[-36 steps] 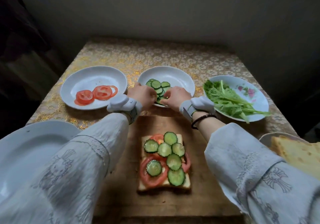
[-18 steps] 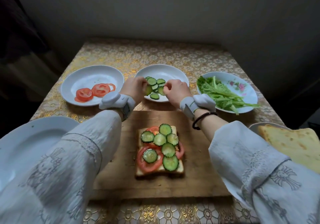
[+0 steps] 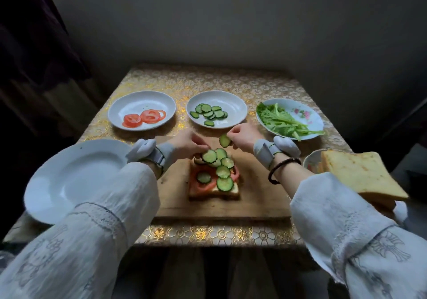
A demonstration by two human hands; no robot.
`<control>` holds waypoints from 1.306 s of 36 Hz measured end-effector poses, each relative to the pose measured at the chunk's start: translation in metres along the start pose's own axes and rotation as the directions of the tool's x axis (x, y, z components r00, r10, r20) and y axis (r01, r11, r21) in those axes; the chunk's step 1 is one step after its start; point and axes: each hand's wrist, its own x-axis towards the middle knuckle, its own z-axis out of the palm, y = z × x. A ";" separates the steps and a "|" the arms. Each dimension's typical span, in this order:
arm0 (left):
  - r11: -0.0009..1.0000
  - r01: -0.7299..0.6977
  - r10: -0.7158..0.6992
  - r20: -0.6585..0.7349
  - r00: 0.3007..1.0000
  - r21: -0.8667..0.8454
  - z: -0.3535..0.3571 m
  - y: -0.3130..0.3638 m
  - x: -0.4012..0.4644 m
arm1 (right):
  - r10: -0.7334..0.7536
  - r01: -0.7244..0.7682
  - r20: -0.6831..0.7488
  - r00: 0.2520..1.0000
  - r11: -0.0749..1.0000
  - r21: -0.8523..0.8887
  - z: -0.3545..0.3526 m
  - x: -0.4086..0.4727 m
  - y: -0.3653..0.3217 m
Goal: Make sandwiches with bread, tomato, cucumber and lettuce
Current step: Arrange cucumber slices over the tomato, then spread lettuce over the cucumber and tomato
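Gold-cloth table (image 3: 231, 79) | right hand (image 3: 242, 137) pinches cucumber slice (image 3: 224, 140) | left hand (image 3: 187, 142) grip unclear, fingertips hidden

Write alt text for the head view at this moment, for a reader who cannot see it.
The right hand pinches a cucumber slice above an open sandwich of tomato and cucumber on a wooden board, while the left hand sets another slice on it. Plates of tomato, cucumber and lettuce stand behind.
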 end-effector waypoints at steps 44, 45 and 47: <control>0.910 -0.119 0.153 -0.053 0.987 0.398 0.019 0.009 -0.034 | -0.071 0.074 0.020 0.997 0.973 -0.217 0.011 -0.041 0.002; 0.902 -0.124 0.155 -0.043 0.987 0.413 0.019 0.012 -0.033 | -0.082 0.082 0.008 0.997 0.971 -0.224 0.008 -0.043 0.004; 0.887 -0.123 0.153 -0.031 0.988 0.444 0.017 0.017 -0.029 | -0.097 0.092 -0.009 0.995 0.965 -0.244 0.001 -0.045 0.006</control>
